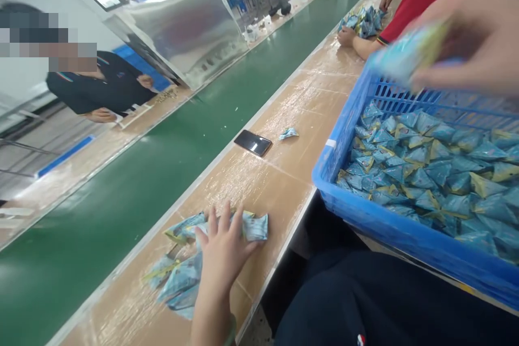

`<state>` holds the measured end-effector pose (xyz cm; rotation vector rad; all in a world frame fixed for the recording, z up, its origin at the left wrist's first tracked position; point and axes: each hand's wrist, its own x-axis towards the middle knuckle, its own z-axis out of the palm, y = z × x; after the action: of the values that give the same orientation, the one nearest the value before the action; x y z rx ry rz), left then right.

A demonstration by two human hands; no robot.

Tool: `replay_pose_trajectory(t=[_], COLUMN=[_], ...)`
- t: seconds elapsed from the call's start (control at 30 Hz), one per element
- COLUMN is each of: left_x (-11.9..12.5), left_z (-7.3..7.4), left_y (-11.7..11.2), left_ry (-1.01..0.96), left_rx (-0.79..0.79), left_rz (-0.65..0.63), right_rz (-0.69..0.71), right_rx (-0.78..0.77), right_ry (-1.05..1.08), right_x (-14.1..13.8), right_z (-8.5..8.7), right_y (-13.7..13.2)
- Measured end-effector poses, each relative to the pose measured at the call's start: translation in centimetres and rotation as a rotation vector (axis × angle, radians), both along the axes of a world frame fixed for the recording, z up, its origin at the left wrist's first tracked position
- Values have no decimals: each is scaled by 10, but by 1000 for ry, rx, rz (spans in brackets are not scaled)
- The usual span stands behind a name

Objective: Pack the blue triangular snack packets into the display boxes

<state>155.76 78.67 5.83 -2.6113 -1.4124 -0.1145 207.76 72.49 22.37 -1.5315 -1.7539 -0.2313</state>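
My left hand (pixel 225 243) lies with its fingers spread over several blue-and-yellow packets (pixel 178 281) on the brown worktop (pixel 227 189). Parts of those packets are hidden under the palm and wrist. Up at the right, my right hand (pixel 474 38) is closed on one blue-and-yellow packet (pixel 409 54), both smeared by motion. That packet hangs above the blue plastic crate (pixel 328 194), which holds many pyramid-shaped packets (pixel 438 167) of the same colours.
A black phone (pixel 253 142) and a small torn wrapper (pixel 288 133) lie on the worktop. Alongside runs a green conveyor belt (pixel 170 167). A co-worker in a red sleeve (pixel 421 0) handles packets (pixel 367 20) farther along; another person in dark clothes (pixel 117 84) sits across the belt.
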Motion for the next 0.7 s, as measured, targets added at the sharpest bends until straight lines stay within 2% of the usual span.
replay_pose_trajectory(t=[0.07,0.17,0.27,0.37,0.43,0.5,0.6,0.7], left_x=[10,18,19,22,22,19,14,28], left_z=[2,2,-5,-21,-31,-35,-23,6], left_y=[-2,-2,-4,-9,-11,-9,-2,-7], left_ry=[58,110,127,134,139,129,-4,-416], left_rx=[-38,-41,-18,3,9,8,-6,-89], left_rz=[-3,10,-25,-141,-217,-234,-174,-173], right_rz=[141,341,442,493,522,547,573,614], right_rx=[14,111,133,156,122,67,9,-20], right_ry=[-52,-135,-254,-268,-258,-272,-290,-326], right_x=[-37,-74,-90,-100,-107,-111,-117,-128], right_z=[13,14,11,8,5,3,2,1], right_y=[-4,0,9,13,15,16,14,5])
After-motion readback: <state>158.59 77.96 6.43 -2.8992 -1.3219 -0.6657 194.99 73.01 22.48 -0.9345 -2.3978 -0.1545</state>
